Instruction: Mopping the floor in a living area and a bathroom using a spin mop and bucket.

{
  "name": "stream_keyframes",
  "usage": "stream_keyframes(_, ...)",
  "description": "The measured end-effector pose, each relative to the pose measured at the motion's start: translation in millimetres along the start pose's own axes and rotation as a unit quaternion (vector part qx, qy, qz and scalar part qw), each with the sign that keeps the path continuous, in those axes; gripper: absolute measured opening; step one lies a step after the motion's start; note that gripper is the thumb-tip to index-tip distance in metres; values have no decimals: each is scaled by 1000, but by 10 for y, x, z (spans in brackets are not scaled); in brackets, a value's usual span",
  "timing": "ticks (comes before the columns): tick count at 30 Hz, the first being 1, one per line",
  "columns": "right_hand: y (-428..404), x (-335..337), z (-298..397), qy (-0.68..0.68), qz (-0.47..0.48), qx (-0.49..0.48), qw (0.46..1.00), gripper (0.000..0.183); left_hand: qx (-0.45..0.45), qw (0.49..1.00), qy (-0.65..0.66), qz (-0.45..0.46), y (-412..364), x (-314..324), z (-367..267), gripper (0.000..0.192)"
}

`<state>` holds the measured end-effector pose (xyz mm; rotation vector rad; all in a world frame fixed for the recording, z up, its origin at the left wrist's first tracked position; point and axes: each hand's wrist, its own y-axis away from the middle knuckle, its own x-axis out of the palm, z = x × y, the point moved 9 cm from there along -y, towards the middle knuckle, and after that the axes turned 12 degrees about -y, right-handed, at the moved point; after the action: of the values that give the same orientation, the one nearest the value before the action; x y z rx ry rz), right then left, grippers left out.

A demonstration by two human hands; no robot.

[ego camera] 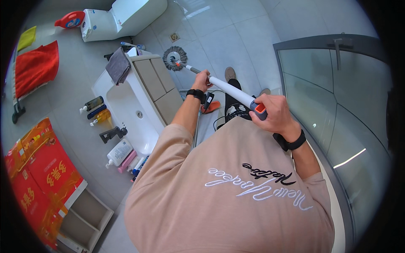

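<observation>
Both of my hands grip a mop with a white and grey pole (232, 91). My left hand (201, 81) is wrapped around the grey shaft just below the white sleeve. At the top end, my right hand (273, 112) closes over the dark blue grip (258, 111) with its orange end. The pole slants away from me to a round mop head (175, 58) with grey strands. That head rests on the tiled floor (218, 31), beside the vanity cabinet and short of a floor drain (174, 37).
A white washbasin (126, 98) with several bottles and a grey cloth (118, 66) stands on my left. Beyond it is a toilet (126, 19). To my right is a glass door (316, 95) with a grey frame. An orange slipper (211, 107) lies near my legs.
</observation>
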<state>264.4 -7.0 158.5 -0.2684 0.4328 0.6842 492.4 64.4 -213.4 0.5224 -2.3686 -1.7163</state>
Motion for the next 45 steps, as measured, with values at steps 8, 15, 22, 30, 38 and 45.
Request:
stream_keyframes(8, 764, -254, -116, 23, 3, 24, 999, 23, -49, 986, -149, 48, 216, 573, 464, 24)
stream_keyframes(15, 2016, -1240, -177, 52, -116, 21, 992, 22, -44, 939, -303, 157, 751, 1984, 1031, 33)
stream_keyframes(22, 3206, -2112, 67, 113, -213, 49, 969, 20, -17, 907, -327, 264, 1441, 3366, 1596, 35)
stream_keyframes(30, 3981, -2179, 57, 100, -328, 12, 939, 41, 35, 971, -99, 216, 1731, 3613, 1888, 17)
stream_keyframes(38, 2852, -906, -318, -87, -79, 121, 986, 32, 38, 998, -53, 20, 896, 1863, 1747, 16)
stream_keyframes(45, 2316, 158, -753, -73, 25, 182, 980, 34, 26, 992, -73, -103, 496, 621, 1693, 27)
